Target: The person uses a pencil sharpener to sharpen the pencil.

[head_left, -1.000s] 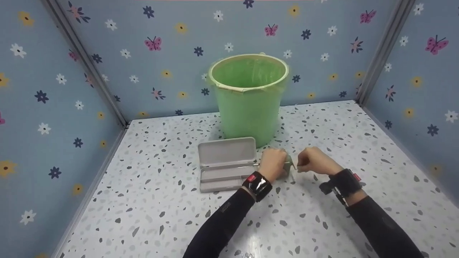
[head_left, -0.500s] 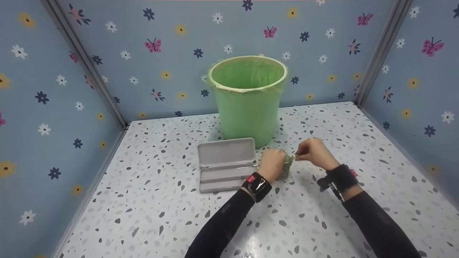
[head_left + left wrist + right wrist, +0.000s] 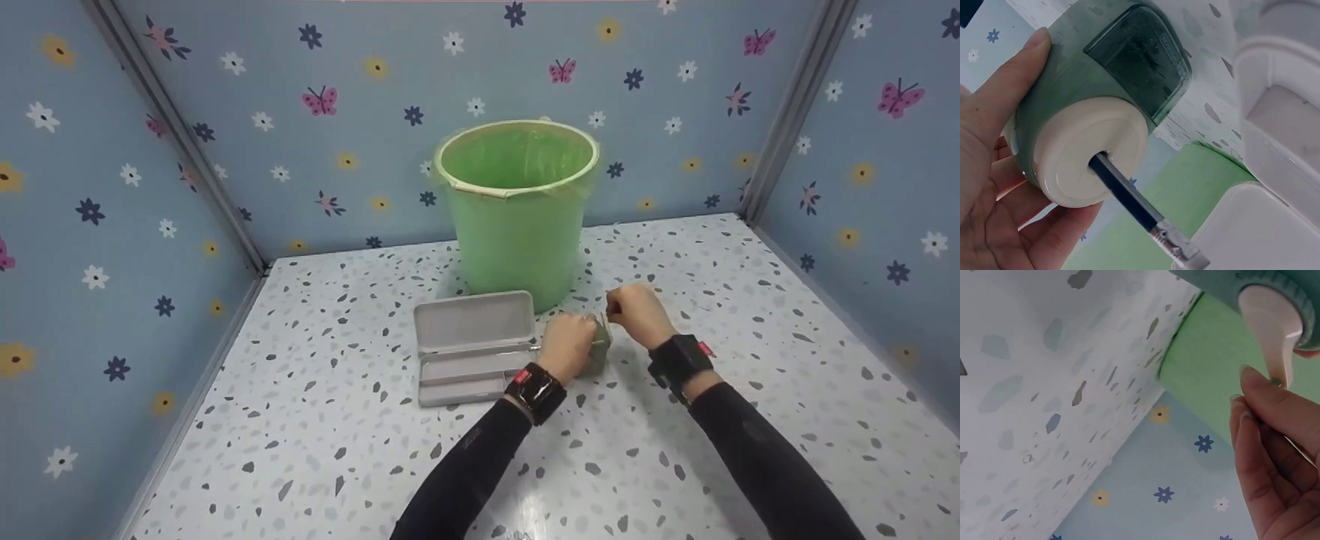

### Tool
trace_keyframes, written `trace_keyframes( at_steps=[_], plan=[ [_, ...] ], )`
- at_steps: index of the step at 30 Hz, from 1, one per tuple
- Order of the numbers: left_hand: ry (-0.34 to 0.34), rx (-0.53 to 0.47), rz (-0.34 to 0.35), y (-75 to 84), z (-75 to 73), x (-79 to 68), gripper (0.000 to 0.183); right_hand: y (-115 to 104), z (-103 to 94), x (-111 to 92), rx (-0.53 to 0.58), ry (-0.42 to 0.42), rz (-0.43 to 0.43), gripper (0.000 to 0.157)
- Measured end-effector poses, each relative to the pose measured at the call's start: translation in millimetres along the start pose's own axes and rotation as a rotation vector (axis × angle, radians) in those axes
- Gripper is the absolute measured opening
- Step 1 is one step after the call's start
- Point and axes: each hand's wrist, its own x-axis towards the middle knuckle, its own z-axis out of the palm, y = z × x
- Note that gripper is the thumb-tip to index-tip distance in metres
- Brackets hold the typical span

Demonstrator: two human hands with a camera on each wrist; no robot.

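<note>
My left hand [image 3: 568, 346] grips a green rotary pencil sharpener [image 3: 1067, 62], thumb on one side and fingers round the other. Its cream front faces the left wrist camera, with a dark pencil [image 3: 1129, 194] stuck in the hole, metal-and-eraser end outward. A see-through shavings drawer [image 3: 1140, 59] shows on its body. On the opposite side, my right hand [image 3: 641, 313] pinches the end of the white crank [image 3: 1270, 323] between thumb and fingers; the knob is mostly hidden. From the head view, my left hand covers much of the sharpener.
An open grey pencil case [image 3: 476, 319] lies just left of my left hand. Behind it stands a green bucket [image 3: 517, 247] with a bag liner. The speckled table [image 3: 315, 435] is bounded by patterned panels at the back and both sides.
My right hand has moved up and to the left round the sharpener's side as the crank changes angle. My left hand stays almost in place, holding the sharpener.
</note>
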Motion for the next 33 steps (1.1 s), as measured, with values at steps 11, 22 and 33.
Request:
trace_keyframes(
  at_steps=[11, 22, 33],
  plan=[
    [-0.026, -0.016, -0.018, -2.0, 2.7, -3.1, 0.048, 7.2, 22.3, 1.4, -0.028, -0.054, 0.0, 0.015],
    [-0.054, -0.014, -0.001, -0.5, 3.1, -3.2, 0.061, 14.9, 24.6, -3.0, 0.061, -0.152, -0.012, 0.021],
    [-0.085, -0.019, -0.03, -1.2, 0.4, -3.9, 0.065, 16.5, 23.2, -21.8, 0.087, -0.234, -0.085, 0.017]
  ],
)
